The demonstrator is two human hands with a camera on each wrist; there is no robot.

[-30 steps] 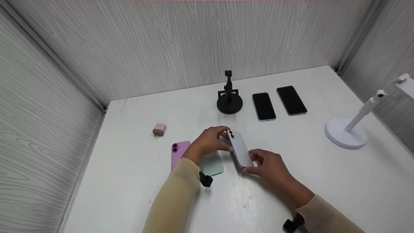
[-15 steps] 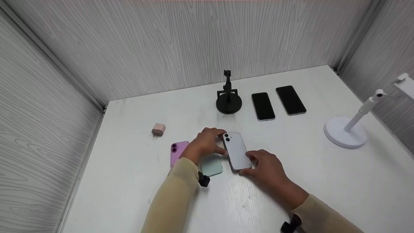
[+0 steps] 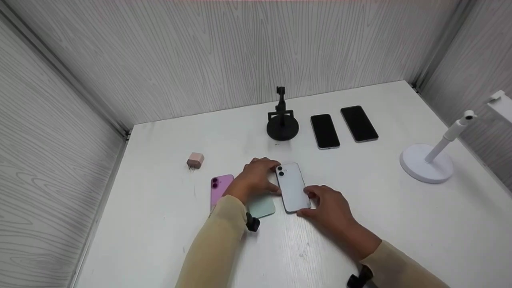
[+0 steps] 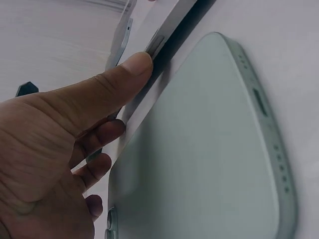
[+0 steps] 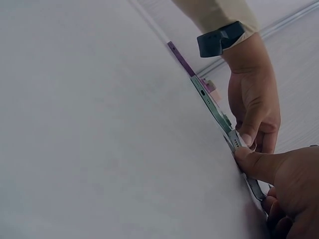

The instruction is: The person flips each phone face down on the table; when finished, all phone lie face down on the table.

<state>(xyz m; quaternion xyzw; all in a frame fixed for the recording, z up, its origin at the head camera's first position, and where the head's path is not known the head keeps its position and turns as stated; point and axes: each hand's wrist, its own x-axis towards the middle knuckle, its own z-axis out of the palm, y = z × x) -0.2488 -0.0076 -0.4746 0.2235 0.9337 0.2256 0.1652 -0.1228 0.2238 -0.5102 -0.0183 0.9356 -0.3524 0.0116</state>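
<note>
Down flatter comes the white phone (image 3: 294,189), beside the mint phone (image 3: 263,206)! My left hand (image 3: 254,177) pinches its camera end; my right hand (image 3: 331,206) pinches its near corner.

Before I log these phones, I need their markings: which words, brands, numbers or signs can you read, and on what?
None can be read.
White phone: no legible mark on its back.
Green phone, purple phone: partly out of sight; nothing legible.
Smaller dark-screened phone, larger dark-screened phone: nothing legible.
Pink charger: any print is too small.
</note>
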